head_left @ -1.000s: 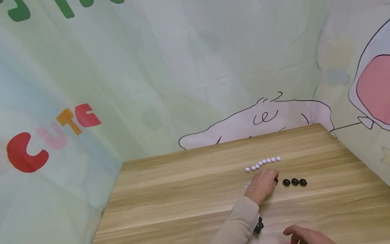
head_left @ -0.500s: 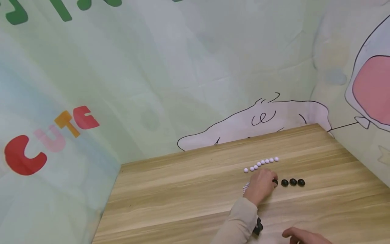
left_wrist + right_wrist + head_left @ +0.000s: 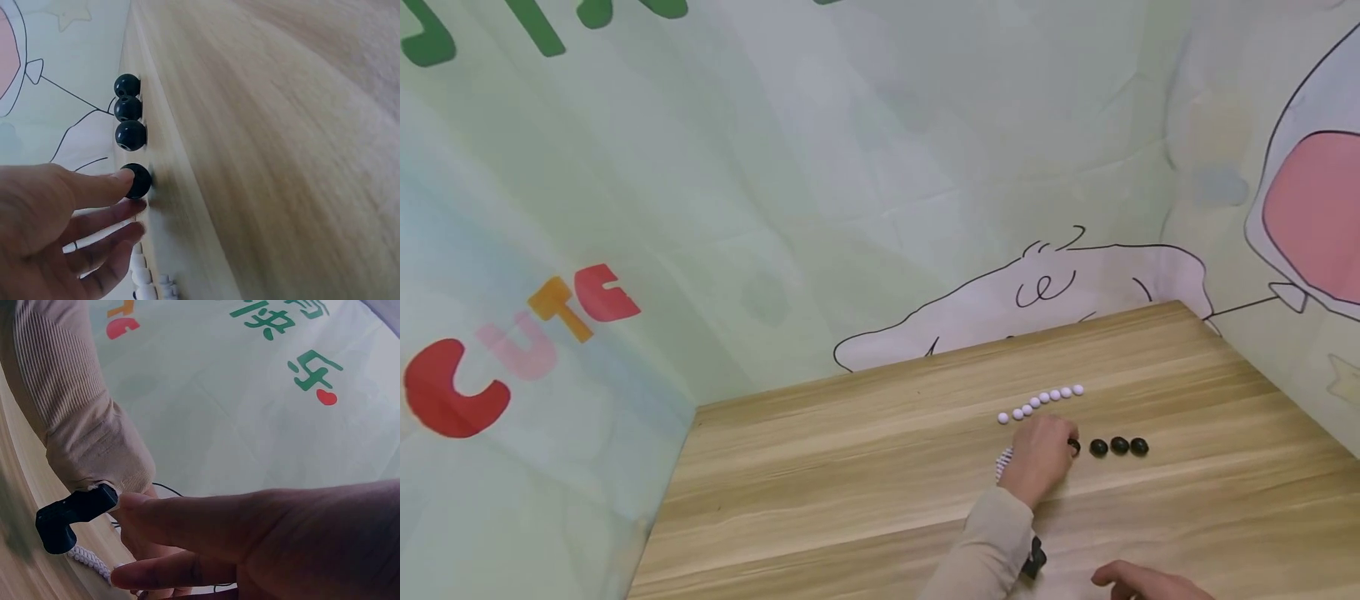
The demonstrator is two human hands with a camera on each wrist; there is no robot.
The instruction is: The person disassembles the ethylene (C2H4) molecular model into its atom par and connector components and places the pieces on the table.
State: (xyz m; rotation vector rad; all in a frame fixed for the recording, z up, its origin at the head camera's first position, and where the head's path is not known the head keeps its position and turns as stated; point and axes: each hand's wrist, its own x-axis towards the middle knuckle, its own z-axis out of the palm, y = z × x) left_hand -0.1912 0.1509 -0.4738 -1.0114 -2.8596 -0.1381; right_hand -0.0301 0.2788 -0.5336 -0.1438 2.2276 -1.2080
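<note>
My left hand (image 3: 1041, 458) reaches over the table, thumb and index finger pinching a black round bead (image 3: 139, 181) at the tabletop. Beyond it, 3 more black beads (image 3: 1120, 446) stand in a row, with a small gap between them and the pinched one. A curving line of small white beads (image 3: 1045, 398) lies behind the left hand. To its left, a cluster of tiny white beads (image 3: 1003, 463) shows partly behind the hand. My right hand (image 3: 1142, 579) hovers near the front, thumb and fingers apart and nothing between them, close to the left wrist in the right wrist view.
The wood-grain table (image 3: 820, 467) meets printed cloth walls (image 3: 760, 217) at the back and sides. A black wrist camera (image 3: 72, 515) is strapped at the left sleeve (image 3: 94, 444).
The head view has shifted slightly. The pinched black bead now sits a touch nearer the front, level with the other black beads. Both hands stay almost in place.
</note>
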